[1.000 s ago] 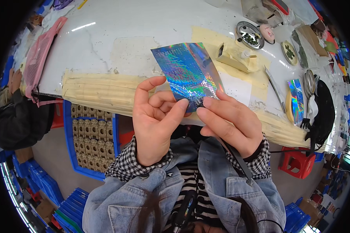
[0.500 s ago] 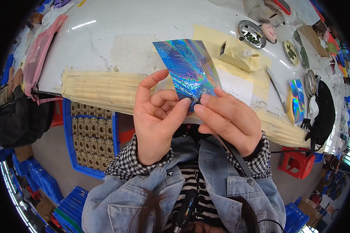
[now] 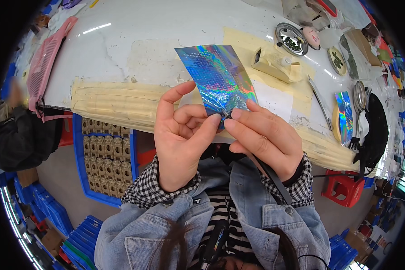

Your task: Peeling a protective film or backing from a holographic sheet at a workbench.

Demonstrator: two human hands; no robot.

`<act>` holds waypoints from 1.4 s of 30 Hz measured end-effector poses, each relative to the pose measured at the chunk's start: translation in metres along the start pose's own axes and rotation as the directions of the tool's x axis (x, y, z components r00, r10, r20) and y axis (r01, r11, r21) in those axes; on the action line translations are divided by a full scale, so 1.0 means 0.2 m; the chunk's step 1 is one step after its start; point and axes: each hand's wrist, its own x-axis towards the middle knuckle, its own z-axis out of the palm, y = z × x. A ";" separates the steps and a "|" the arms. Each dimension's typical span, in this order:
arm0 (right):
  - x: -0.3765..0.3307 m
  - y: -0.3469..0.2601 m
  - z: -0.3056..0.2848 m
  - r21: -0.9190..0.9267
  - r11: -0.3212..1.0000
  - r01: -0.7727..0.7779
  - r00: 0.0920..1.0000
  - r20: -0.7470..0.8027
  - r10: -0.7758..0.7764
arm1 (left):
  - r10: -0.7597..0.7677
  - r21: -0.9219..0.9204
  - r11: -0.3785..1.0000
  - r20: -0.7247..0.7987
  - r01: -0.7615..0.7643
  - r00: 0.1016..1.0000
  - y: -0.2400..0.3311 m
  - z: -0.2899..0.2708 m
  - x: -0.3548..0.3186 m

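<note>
Holographic blue sheet (image 3: 216, 76), pinched by both hands

The sheet (image 3: 218, 78) pinched at its near edge looks like thin holographic foil, glossy, with rainbow sheen and a fine dotted texture. The white table (image 3: 166, 31) is smooth and slightly shiny, patched along its near edge with matt, wrinkled beige masking tape (image 3: 112, 101). Far right, a round dish (image 3: 290, 38) gleams like polished metal. The sleeves are soft checked cloth under matt denim.
</note>
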 end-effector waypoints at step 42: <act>-0.02 0.01 0.02 0.023 1.000 0.015 0.999 -0.047 -0.014 | 0.000 -0.005 1.000 -0.005 0.000 1.000 0.01 0.01 0.00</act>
